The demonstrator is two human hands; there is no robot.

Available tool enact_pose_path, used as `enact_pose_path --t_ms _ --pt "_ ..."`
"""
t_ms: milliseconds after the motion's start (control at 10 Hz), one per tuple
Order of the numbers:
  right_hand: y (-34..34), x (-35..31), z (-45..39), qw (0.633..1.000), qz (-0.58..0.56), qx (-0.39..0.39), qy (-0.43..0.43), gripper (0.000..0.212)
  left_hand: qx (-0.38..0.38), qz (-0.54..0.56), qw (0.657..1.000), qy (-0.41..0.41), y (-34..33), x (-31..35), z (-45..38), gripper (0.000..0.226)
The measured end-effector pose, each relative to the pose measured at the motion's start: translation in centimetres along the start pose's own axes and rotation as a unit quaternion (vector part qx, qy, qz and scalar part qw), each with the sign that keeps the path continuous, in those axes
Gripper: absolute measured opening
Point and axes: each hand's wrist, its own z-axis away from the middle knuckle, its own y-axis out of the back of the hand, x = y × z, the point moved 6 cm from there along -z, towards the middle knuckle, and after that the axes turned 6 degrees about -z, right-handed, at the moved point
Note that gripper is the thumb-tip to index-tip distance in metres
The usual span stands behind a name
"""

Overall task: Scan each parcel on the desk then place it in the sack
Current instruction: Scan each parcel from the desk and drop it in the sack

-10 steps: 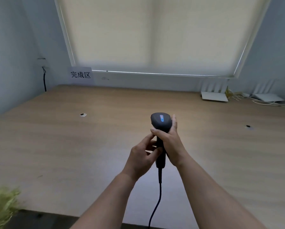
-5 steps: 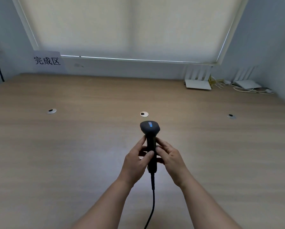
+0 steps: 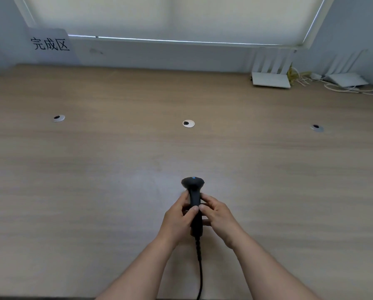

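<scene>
Both hands hold the black scanner [image 3: 193, 198] over the desk [image 3: 94, 169]. The left hand [image 3: 176, 221] wraps its fingers round the handle, and the right hand [image 3: 219, 217] pinches it from the other side. No parcel shows anywhere near the scanner, and no sack either. It looks like the scanning is done. Next, the scanner may just need putting down.

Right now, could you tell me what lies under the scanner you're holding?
Only bare desk shows beneath the scanner. Both the left hand and right hand cover its handle, hiding the desk directly below.
</scene>
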Motion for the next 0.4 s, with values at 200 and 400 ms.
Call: enact_pose_path --t_ms 200,400 --pt "-0.3 2.0 -1.3 0.999 -0.024 0.000 -0.023 0.037 -0.017 -0.018 0.999 0.045 -0.2 -2.4 -1.4 0.077" --pt "0.0 2.1 -1.8 0.999 -0.022 -0.004 -0.046 0.034 -0.027 -0.030 0.998 0.056 0.1 -2.9 -2.2 0.067"
